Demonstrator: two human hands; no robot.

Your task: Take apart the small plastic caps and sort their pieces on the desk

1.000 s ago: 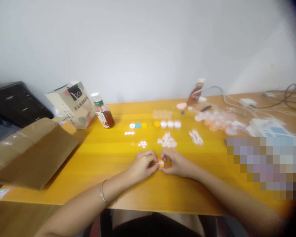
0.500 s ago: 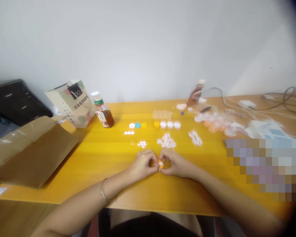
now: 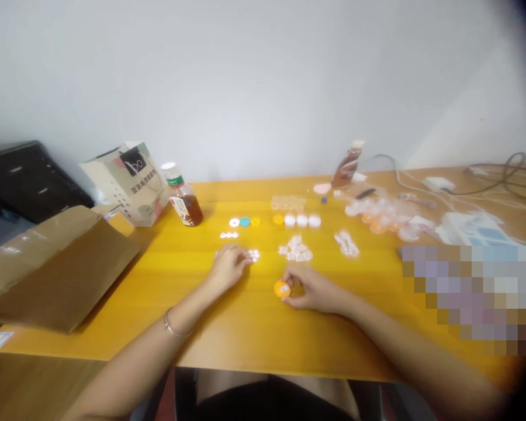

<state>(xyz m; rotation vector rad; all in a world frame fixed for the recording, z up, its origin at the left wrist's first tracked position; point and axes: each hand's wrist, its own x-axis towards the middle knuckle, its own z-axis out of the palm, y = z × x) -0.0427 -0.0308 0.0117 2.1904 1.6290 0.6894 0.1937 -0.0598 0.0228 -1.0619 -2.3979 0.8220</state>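
My right hand (image 3: pixel 311 289) pinches an orange round cap (image 3: pixel 280 289) by its right edge, with a pale patch in its middle. My left hand (image 3: pixel 230 266) is at a small cluster of white discs (image 3: pixel 254 255), its fingertips close together at the cluster's left side. Whether a piece lies between those fingertips is too small to make out. Behind the hands lie a heap of white ring-like pieces (image 3: pixel 296 251) and a few long white pieces (image 3: pixel 346 244).
Beyond stand a row of white, teal and yellow caps (image 3: pixel 244 222) and a row of yellow and white caps (image 3: pixel 290 220). A tea bottle (image 3: pixel 186 204) and paper bag (image 3: pixel 135 187) are at left, near a cardboard box (image 3: pixel 61 269). A brown bottle (image 3: pixel 346 169) and cables (image 3: pixel 508 187) are at right.
My left hand has let go of the cap and moved left and away from me to the white discs. My right hand still holds the cap in about the same place.
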